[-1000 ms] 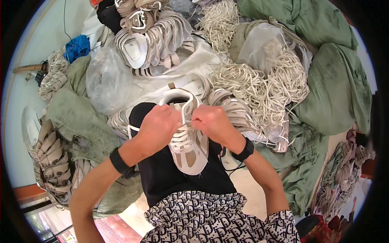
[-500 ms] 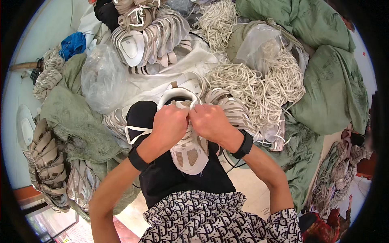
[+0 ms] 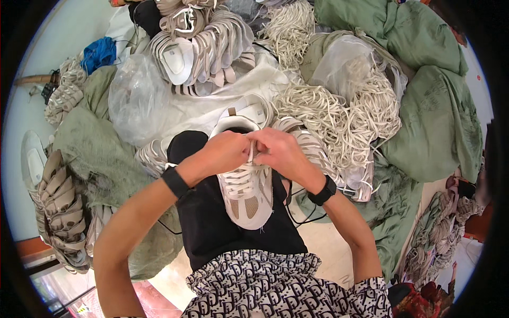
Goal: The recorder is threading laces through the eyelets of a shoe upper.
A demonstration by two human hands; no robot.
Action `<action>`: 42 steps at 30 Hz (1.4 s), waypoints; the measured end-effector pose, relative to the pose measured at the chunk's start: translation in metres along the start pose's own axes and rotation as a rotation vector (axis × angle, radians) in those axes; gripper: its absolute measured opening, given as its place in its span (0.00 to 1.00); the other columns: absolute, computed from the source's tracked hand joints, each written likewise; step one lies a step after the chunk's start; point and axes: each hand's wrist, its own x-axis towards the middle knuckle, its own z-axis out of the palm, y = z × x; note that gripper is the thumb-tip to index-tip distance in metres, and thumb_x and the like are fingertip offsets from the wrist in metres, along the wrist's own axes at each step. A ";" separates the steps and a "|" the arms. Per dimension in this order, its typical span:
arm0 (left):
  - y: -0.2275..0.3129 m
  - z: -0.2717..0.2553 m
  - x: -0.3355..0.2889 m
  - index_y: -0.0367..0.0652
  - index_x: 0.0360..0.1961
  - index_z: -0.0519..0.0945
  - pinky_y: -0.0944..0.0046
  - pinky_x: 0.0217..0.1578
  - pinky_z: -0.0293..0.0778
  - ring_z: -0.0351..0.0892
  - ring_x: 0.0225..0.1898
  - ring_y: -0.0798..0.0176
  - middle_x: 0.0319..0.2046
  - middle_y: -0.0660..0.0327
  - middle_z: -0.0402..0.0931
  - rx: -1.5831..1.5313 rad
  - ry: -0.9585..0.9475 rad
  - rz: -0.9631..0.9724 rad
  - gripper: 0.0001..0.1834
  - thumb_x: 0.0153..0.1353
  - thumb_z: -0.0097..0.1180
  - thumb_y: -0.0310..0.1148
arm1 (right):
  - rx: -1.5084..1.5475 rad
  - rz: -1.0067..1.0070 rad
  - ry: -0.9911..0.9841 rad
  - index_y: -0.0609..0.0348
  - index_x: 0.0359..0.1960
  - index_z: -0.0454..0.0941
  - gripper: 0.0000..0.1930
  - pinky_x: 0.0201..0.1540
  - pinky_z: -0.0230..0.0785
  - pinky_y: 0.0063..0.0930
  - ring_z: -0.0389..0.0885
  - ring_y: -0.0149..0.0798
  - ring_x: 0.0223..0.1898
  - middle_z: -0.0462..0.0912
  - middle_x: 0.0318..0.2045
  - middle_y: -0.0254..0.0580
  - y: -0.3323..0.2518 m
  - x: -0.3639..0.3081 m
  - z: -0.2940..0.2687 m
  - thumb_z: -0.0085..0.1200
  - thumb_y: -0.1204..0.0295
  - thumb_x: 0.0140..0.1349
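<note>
A beige and white sneaker (image 3: 257, 206) rests on my lap, its toe toward me and its collar away. White shoelace (image 3: 238, 183) runs in crossed rows over its front. My left hand (image 3: 225, 153) is closed at the upper eyelets, its fingertips pinching the lace. Close against it, my right hand (image 3: 278, 148) also pinches lace between thumb and fingers, just below the collar. The fingertips of both hands meet and partly hide the knot area and tongue.
Ahead on a white cloth lie stacked shoe uppers (image 3: 222, 47). A heap of cream laces (image 3: 339, 114) is at the right, with green sacks (image 3: 429, 116) beyond. A clear plastic bag (image 3: 138, 100) and more uppers (image 3: 61, 212) are at the left.
My left hand has shifted slightly up and right, its forearm swinging outward. The loose lace end at the left no longer shows there. More of the laced front is visible.
</note>
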 end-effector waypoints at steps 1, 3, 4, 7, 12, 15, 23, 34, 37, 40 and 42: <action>-0.001 0.003 0.002 0.36 0.18 0.76 0.51 0.27 0.68 0.75 0.25 0.46 0.19 0.47 0.73 -0.038 0.033 -0.006 0.07 0.44 0.49 0.28 | -0.003 0.032 -0.036 0.62 0.38 0.74 0.20 0.30 0.68 0.31 0.75 0.43 0.27 0.74 0.24 0.45 0.001 0.002 -0.001 0.57 0.78 0.37; 0.000 0.006 0.004 0.35 0.18 0.76 0.50 0.26 0.67 0.73 0.23 0.45 0.19 0.47 0.73 -0.088 0.055 -0.046 0.06 0.43 0.50 0.27 | 0.047 0.087 -0.063 0.62 0.38 0.74 0.20 0.30 0.68 0.31 0.75 0.42 0.26 0.74 0.24 0.45 0.000 0.002 -0.002 0.57 0.78 0.37; 0.000 0.005 0.004 0.35 0.18 0.76 0.50 0.26 0.67 0.73 0.23 0.45 0.19 0.47 0.73 -0.089 0.061 -0.052 0.06 0.43 0.50 0.27 | 0.096 0.147 -0.087 0.63 0.38 0.74 0.19 0.30 0.68 0.30 0.74 0.41 0.25 0.74 0.24 0.44 -0.001 0.001 -0.002 0.57 0.78 0.38; 0.003 -0.003 -0.001 0.36 0.22 0.76 0.57 0.25 0.67 0.73 0.21 0.49 0.20 0.48 0.73 -0.059 -0.082 -0.082 0.07 0.44 0.50 0.28 | 0.135 0.215 -0.135 0.64 0.38 0.74 0.19 0.31 0.67 0.29 0.73 0.39 0.25 0.73 0.23 0.43 -0.009 0.001 -0.004 0.59 0.76 0.39; 0.010 -0.052 -0.052 0.37 0.27 0.76 0.70 0.16 0.62 0.65 0.14 0.70 0.16 0.62 0.71 -0.711 -0.237 -0.361 0.05 0.51 0.51 0.28 | 0.089 0.204 -0.088 0.63 0.38 0.76 0.20 0.32 0.67 0.28 0.73 0.37 0.27 0.73 0.23 0.41 -0.004 -0.003 -0.004 0.62 0.73 0.39; 0.023 -0.068 -0.098 0.38 0.31 0.76 0.76 0.15 0.58 0.62 0.16 0.79 0.18 0.67 0.69 -1.207 0.024 -0.281 0.06 0.54 0.51 0.29 | 0.006 0.019 -0.007 0.59 0.37 0.77 0.19 0.31 0.67 0.28 0.73 0.36 0.27 0.73 0.21 0.37 -0.007 -0.002 -0.003 0.64 0.72 0.39; 0.041 -0.041 -0.074 0.36 0.31 0.76 0.75 0.23 0.66 0.72 0.21 0.73 0.30 0.59 0.75 -1.089 0.235 -0.100 0.04 0.56 0.50 0.25 | 0.074 -0.293 0.158 0.61 0.28 0.77 0.10 0.21 0.65 0.25 0.72 0.35 0.19 0.73 0.19 0.38 -0.045 0.006 0.048 0.61 0.74 0.42; -0.099 -0.026 -0.133 0.29 0.44 0.71 0.66 0.49 0.69 0.70 0.47 0.61 0.40 0.54 0.72 -1.811 1.389 0.321 0.14 0.58 0.51 0.25 | 1.213 0.291 0.581 0.63 0.34 0.73 0.08 0.17 0.54 0.18 0.63 0.24 0.18 0.70 0.19 0.31 0.040 -0.001 -0.121 0.48 0.71 0.61; -0.155 -0.022 -0.170 0.29 0.48 0.69 0.66 0.50 0.69 0.71 0.43 0.61 0.38 0.55 0.71 -1.537 1.374 -0.012 0.17 0.59 0.51 0.27 | 1.074 0.346 0.591 0.63 0.34 0.73 0.08 0.19 0.55 0.17 0.64 0.26 0.19 0.70 0.20 0.31 0.064 -0.003 -0.143 0.48 0.70 0.61; -0.144 -0.021 -0.164 0.28 0.51 0.67 0.68 0.46 0.71 0.72 0.39 0.64 0.37 0.57 0.70 -1.231 1.469 -0.250 0.20 0.60 0.51 0.28 | 0.920 0.385 0.536 0.63 0.34 0.73 0.07 0.22 0.58 0.19 0.67 0.28 0.23 0.72 0.23 0.33 0.081 -0.012 -0.160 0.47 0.71 0.61; -0.117 -0.033 -0.147 0.29 0.50 0.67 0.69 0.43 0.71 0.72 0.38 0.66 0.37 0.58 0.70 -1.370 1.492 -0.185 0.19 0.60 0.51 0.28 | 0.863 0.363 0.586 0.61 0.35 0.73 0.07 0.26 0.60 0.22 0.69 0.29 0.28 0.73 0.27 0.33 0.074 -0.010 -0.159 0.47 0.71 0.62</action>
